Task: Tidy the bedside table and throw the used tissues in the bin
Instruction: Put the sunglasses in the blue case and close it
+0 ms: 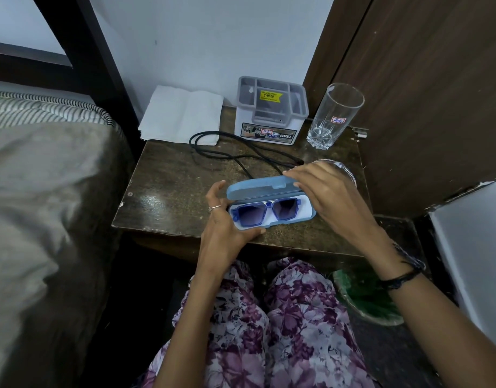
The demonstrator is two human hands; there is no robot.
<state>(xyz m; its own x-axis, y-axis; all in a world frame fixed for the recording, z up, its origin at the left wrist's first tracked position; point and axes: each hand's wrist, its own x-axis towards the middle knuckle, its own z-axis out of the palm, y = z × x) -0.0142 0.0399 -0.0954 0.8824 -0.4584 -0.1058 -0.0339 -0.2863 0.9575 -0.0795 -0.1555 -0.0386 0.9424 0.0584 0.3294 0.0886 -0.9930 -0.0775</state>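
Cradling glasses case point(269, 204), left hand point(224, 233) (right hand point(325, 197) on lid)

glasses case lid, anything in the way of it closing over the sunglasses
Nothing visible. The sunglasses lie flat inside the case, and the lid stands open above them. The right hand is on the lid, and the left hand holds the base.

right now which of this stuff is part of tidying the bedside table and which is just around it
Part of the job: glasses case, sunglasses, black cable, folded tissue, drinking glass, grey organiser, bin.

Just around: bed, wooden door.
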